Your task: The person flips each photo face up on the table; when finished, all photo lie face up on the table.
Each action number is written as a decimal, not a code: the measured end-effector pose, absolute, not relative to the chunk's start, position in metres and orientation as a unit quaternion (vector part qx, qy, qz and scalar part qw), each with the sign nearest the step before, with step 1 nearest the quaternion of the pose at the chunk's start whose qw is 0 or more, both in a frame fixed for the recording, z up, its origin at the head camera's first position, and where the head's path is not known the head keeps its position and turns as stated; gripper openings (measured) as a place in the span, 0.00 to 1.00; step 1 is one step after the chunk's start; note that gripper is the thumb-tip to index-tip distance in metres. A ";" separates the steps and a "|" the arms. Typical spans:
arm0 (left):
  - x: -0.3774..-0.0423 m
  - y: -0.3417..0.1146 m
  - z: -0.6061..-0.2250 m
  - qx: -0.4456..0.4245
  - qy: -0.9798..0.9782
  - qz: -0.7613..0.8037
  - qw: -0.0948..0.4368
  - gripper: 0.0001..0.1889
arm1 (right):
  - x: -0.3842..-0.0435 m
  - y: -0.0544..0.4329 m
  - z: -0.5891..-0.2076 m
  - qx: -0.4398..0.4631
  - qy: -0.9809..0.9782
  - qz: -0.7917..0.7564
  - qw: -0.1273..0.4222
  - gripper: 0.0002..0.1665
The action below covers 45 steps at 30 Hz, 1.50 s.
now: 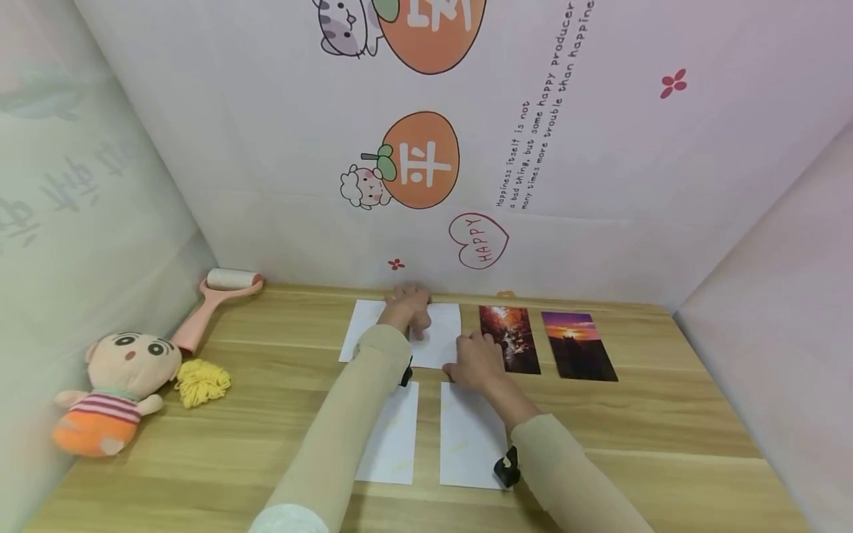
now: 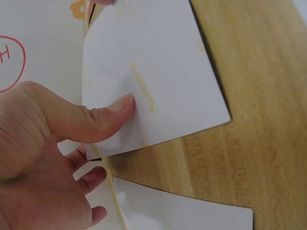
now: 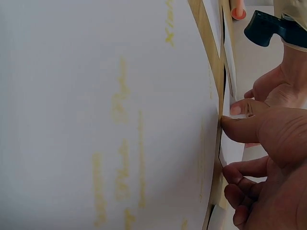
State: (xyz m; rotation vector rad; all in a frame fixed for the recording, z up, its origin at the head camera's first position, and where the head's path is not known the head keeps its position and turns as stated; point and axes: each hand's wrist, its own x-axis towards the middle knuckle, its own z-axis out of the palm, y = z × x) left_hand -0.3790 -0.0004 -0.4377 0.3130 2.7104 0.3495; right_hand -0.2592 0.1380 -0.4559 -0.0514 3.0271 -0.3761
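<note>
Near the back wall, a white photo card (image 1: pixel 440 337) lies face down, its back marked with faint yellow lettering. My left hand (image 1: pixel 408 307) grips its left end, the thumb (image 2: pixel 112 117) flat on the white back and the index finger partly hidden beyond the edge. At the near right corner, my right hand (image 1: pixel 478 363) pinches the same card between thumb (image 3: pixel 235 127) and index finger. Another white card (image 1: pixel 360 322) lies just left of it. Two more white cards, left (image 1: pixel 389 444) and right (image 1: pixel 469 437), lie in front, partly under my forearms.
Right of my hands, a forest-and-water photo (image 1: pixel 513 333) and a purple sunset photo (image 1: pixel 576 344) lie face up. At left are a pink-handled lint roller (image 1: pixel 206 307), a plush doll (image 1: pixel 120 392) and a bundle of yellow yarn (image 1: pixel 203 383). A printed wall (image 1: pixel 300 222) bounds the back.
</note>
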 end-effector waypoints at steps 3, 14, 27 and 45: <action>-0.373 0.000 -0.433 0.113 0.968 0.123 0.185 0.39 | -0.258 0.138 -0.455 -0.007 0.991 -0.126 0.048 0.37; -0.360 0.003 -0.431 0.118 0.970 0.156 0.143 0.37 | -0.256 0.139 -0.453 -0.008 0.993 -0.111 0.049 0.29; -0.361 0.006 -0.438 0.110 0.958 0.239 0.111 0.35 | -0.254 0.146 -0.460 -0.012 0.989 -0.143 0.024 0.38; -0.359 0.018 -0.434 -0.008 0.915 0.395 0.085 0.46 | -0.251 0.148 -0.467 -0.089 0.909 -0.407 -0.022 0.42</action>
